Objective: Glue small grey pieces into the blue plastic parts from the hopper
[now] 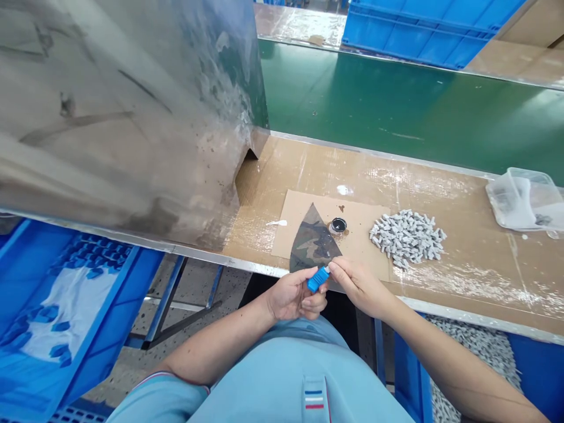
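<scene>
Camouflage cloth (pixel 314 242) lies between blue piece (pixel 317 281) and cup (pixel 333 230).

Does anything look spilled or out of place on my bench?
Yes, brown stains mark the cardboard sheet around the small cup of dark contents. They look like drips, possibly from that cup, against otherwise mostly plain card.

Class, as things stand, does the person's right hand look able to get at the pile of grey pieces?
Probably yes: the pile of grey pieces lies on the bench just beyond the right hand, with nothing visible standing between. Its fingers are at the blue piece, though.
</scene>
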`<action>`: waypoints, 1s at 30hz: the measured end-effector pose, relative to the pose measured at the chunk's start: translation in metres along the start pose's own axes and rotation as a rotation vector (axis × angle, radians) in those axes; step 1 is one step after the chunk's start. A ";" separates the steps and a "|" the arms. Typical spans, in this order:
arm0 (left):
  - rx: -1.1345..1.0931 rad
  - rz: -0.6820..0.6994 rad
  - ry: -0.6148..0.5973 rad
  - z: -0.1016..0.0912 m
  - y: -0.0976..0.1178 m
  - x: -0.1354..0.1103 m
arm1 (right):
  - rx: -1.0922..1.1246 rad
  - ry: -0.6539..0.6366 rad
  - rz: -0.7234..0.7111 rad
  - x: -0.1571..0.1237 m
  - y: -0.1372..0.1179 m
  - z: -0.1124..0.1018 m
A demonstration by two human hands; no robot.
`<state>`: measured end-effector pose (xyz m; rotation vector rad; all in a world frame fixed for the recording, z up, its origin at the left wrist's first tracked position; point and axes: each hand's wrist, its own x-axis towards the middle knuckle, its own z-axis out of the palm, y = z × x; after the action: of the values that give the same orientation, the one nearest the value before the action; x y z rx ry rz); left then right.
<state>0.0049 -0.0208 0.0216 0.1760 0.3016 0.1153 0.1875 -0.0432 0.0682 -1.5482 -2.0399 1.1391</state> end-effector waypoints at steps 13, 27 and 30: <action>0.639 0.297 0.454 0.023 0.021 -0.014 | -0.212 0.054 0.091 -0.024 0.020 -0.031; 1.104 0.415 0.940 0.061 0.209 0.102 | -0.551 0.523 0.545 -0.060 0.075 -0.067; 1.087 0.387 0.922 0.057 0.209 0.108 | -0.474 0.538 0.509 -0.065 0.082 -0.066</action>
<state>0.1070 0.1894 0.0840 1.2795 1.2394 0.4116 0.3079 -0.0694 0.0599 -2.3795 -1.6490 0.2861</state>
